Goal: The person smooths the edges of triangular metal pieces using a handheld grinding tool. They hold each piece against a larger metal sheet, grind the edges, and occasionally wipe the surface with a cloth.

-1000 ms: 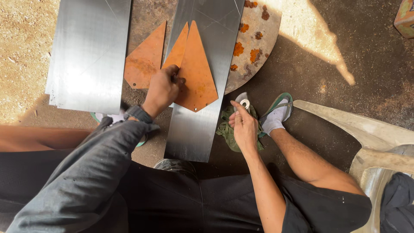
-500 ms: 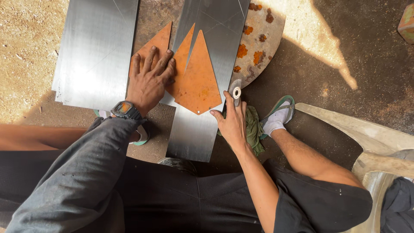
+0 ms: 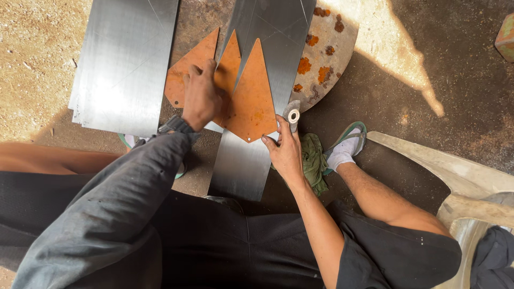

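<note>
Fingers of the left hand (image 3: 201, 96) press curled on rusty triangular templates (image 3: 251, 96); the right hand (image 3: 285, 147) pinches a grinding disc (image 3: 292, 114).

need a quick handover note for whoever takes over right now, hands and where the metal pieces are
Left hand: pressed flat on the rusty orange templates, pinning them to the narrow steel sheet.
Right hand: at the templates' lower right edge, with a small grey disc in its grip.
A wider steel sheet lies to the left; a rusty round plate lies behind on the right.
Done: templates laid on the sheet.
Left: no cut shows in the sheet.
</note>
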